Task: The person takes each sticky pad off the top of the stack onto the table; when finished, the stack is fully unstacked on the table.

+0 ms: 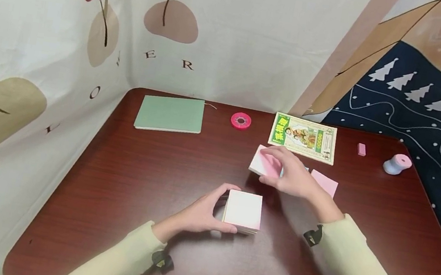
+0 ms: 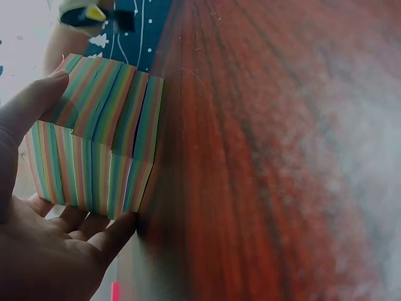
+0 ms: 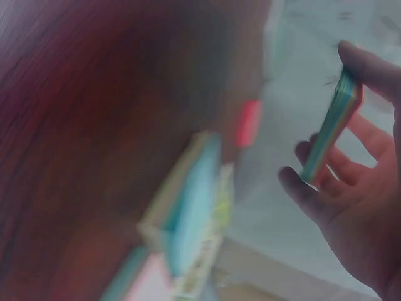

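A tall stack of square sticky note pads (image 1: 243, 210) stands on the table with a plain whitish face on top. Its sides show pink, yellow, green and blue stripes in the left wrist view. My left hand (image 1: 202, 211) grips the stack from the left, thumb on the near side and fingers on the far side. To the right and farther back, my right hand (image 1: 291, 173) holds one sticky note pad (image 1: 260, 162) above the table, pinched by opposite edges. Beyond it lie a blue-topped pad (image 3: 193, 204) and a pink-topped pad (image 1: 326, 183), partly hidden by that hand.
Along the back of the brown table (image 1: 148, 160) lie a green notebook (image 1: 170, 114), a round pink tape roll (image 1: 241, 121) and a green-and-white printed booklet (image 1: 303, 138). Farther right are a small pink eraser (image 1: 361, 149) and a pink-and-white spool-shaped object (image 1: 397, 164). Printed cloth hangs behind.
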### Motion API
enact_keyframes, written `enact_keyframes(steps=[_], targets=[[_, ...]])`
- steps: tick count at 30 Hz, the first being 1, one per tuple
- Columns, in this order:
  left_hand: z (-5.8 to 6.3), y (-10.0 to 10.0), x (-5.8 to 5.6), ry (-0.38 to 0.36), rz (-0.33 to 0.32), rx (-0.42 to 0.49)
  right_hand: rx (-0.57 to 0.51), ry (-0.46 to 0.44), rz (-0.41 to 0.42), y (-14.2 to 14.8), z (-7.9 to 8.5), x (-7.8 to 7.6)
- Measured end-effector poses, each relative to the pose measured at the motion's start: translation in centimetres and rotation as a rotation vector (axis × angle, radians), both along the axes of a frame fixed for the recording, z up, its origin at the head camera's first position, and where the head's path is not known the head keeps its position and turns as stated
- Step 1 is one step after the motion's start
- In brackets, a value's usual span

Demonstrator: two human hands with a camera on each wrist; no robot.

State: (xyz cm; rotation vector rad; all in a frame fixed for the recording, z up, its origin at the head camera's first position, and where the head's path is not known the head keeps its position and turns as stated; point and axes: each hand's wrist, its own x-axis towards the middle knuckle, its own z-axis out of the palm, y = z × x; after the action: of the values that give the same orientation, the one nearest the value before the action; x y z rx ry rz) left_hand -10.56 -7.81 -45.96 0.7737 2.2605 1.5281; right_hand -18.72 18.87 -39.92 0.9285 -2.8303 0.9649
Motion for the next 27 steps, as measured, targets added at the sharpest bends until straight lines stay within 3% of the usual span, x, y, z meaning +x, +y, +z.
enact_keyframes(steps=[5, 10, 19, 27], targets=[[-0.1, 0.1, -0.1, 0.009, -0.005, -0.003, 0.074, 0.003, -0.061, 0.2, -2.6, -2.8], [-0.1, 0.1, 0.0, -0.011, -0.009, 0.009, 0.150, -0.034, -0.062, -0.1, -3.6, -4.4], [0.0, 0.1, 0.0, -0.015, -0.006, 0.016, 0.258, -0.144, -0.040, -0.8, -4.0, -5.7], [0.0, -0.1, 0.0, -0.018, -0.006, 0.008, 0.289, -0.166, -0.036, -1.1, -3.8, -5.7]])
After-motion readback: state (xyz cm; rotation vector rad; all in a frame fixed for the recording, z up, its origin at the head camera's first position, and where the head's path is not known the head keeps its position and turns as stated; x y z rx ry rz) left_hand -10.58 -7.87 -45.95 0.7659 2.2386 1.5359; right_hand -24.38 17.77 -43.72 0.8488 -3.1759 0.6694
